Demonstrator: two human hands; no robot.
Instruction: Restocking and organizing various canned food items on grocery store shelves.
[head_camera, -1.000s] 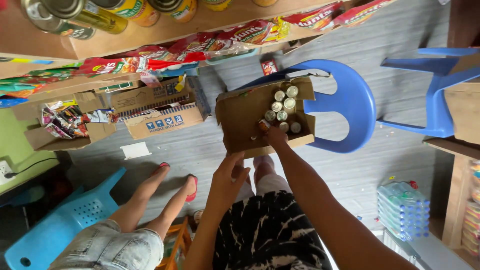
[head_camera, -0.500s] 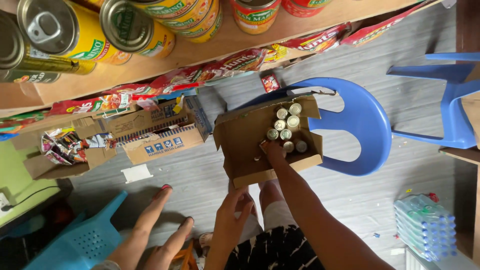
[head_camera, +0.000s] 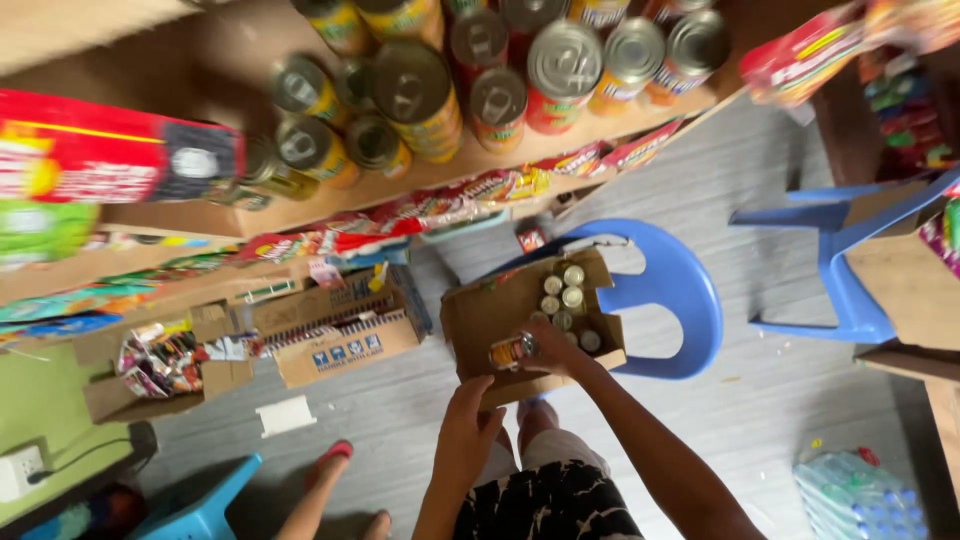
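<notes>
The small can (head_camera: 513, 350) is round, with a yellow-and-red label and a silvery lid; the right hand (head_camera: 545, 347) is closed around it, just above the open cardboard box (head_camera: 480, 315); the left hand (head_camera: 468, 428) grips the box's near edge, fingers curled; more cans (head_camera: 568, 295) stand inside, beyond the right hand.

I stand in a small grocery shop, because a wooden shelf (head_camera: 330, 195) before me carries many tin cans (head_camera: 470, 80), rows of colourful snack packets (head_camera: 440, 205) lie below, and open cardboard cartons (head_camera: 330, 335) of goods sit on the floor.
</notes>
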